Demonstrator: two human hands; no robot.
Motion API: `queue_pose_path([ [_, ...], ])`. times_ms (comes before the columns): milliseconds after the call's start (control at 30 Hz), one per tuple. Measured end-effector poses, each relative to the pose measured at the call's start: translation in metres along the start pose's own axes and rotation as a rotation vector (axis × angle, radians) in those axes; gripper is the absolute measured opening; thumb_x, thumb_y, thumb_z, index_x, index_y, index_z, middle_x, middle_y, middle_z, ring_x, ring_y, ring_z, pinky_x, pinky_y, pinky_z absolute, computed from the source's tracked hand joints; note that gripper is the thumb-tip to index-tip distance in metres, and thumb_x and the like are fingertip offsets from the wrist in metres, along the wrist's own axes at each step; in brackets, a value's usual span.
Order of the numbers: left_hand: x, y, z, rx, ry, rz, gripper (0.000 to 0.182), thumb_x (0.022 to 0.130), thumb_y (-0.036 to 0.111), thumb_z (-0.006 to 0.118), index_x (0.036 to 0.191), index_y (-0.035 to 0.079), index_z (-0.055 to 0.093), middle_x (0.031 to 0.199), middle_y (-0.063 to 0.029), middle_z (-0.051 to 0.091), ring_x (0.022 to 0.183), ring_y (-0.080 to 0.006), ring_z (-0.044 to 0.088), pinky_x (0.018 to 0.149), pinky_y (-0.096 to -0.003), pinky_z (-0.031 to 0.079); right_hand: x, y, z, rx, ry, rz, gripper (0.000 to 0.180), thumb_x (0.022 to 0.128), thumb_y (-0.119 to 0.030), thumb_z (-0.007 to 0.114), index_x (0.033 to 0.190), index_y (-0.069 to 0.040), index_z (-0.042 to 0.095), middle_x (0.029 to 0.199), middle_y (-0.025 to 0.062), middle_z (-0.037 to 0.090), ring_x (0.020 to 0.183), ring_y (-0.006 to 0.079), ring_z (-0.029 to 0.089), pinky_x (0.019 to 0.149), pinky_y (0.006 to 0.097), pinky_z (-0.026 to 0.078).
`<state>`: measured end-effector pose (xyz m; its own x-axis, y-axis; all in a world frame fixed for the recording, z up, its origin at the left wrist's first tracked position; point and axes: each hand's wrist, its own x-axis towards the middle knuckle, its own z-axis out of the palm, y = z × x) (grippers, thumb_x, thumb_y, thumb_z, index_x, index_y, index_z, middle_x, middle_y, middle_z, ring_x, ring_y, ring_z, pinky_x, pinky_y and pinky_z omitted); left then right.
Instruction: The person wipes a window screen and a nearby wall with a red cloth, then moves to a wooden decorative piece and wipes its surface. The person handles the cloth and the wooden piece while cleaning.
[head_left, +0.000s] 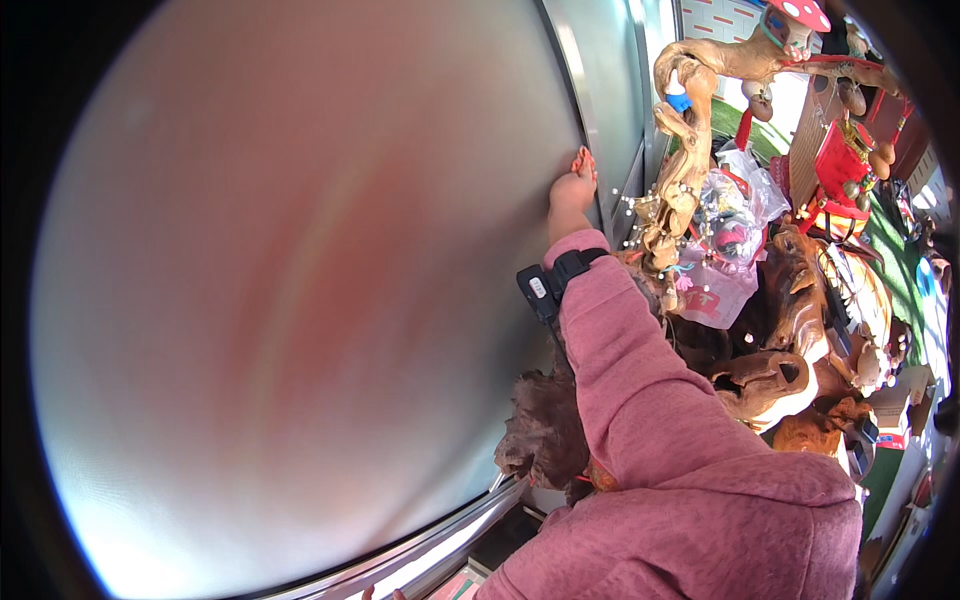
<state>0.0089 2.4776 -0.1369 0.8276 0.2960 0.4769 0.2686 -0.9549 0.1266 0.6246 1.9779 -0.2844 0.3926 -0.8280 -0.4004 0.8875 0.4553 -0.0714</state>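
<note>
My right hand (571, 196), at the end of a pink sleeve, reaches up to the metal frame strip (581, 97) beside a large translucent panel (300, 262). In its fingers is a small bunched orange-red thing (584, 162), likely a cloth, held against the strip. A black strap with a small device (541, 291) sits around that wrist. Only a couple of fingertips of my left hand (384, 595) show at the bottom edge; the rest is cut off. Blurred reddish reflections spread over the panel.
Right of my arm stands a twisted driftwood piece (686, 172) with ornaments and a bead string. Behind it lie clear plastic bags (739, 217) and a red bag (844, 161). Carved wood roots (772, 382) crowd nearby. A dark wood lump (544, 431) sits under my forearm, by the panel's lower rail (420, 559).
</note>
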Motion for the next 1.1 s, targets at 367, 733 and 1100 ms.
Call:
queue_pose_path([
  [367,-0.002,-0.008,0.005,-0.012,-0.008,-0.010,0.041,0.083,0.021,0.081,0.118,0.011,0.063,0.159,-0.0339,-0.010,0.143,-0.0616,0.010,0.103,-0.0763,0.035,0.028,0.003,-0.010,-1.151,0.121,-0.103,0.018,0.098,-0.016,0.057,0.110,-0.006,0.067,0.111,0.0066,0.072,0.091,0.0158,0.068,0.075,0.0294,0.055],
  [733,-0.002,-0.016,0.006,0.054,-0.024,0.000,0.046,0.082,0.032,0.083,0.118,0.011,0.064,0.158,-0.0368,-0.010,0.141,-0.0628,0.013,0.103,-0.0742,0.034,0.059,-0.011,0.014,-1.162,0.125,-0.124,0.037,0.099,-0.016,0.045,0.132,-0.013,0.060,0.132,0.0104,0.062,0.118,0.0239,0.060,0.099,0.0335,0.048],
  [1100,0.001,-0.002,0.001,-0.064,-0.040,-0.112,0.043,0.079,0.028,0.085,0.116,0.014,0.066,0.159,-0.0340,-0.011,0.142,-0.0605,0.013,0.108,-0.0714,0.032,0.152,-0.007,-0.047,-1.663,-0.037,0.057,0.035,0.093,-0.010,0.049,0.127,-0.003,0.057,0.120,0.0171,0.064,0.108,0.0290,0.063,0.090,0.0403,0.052],
])
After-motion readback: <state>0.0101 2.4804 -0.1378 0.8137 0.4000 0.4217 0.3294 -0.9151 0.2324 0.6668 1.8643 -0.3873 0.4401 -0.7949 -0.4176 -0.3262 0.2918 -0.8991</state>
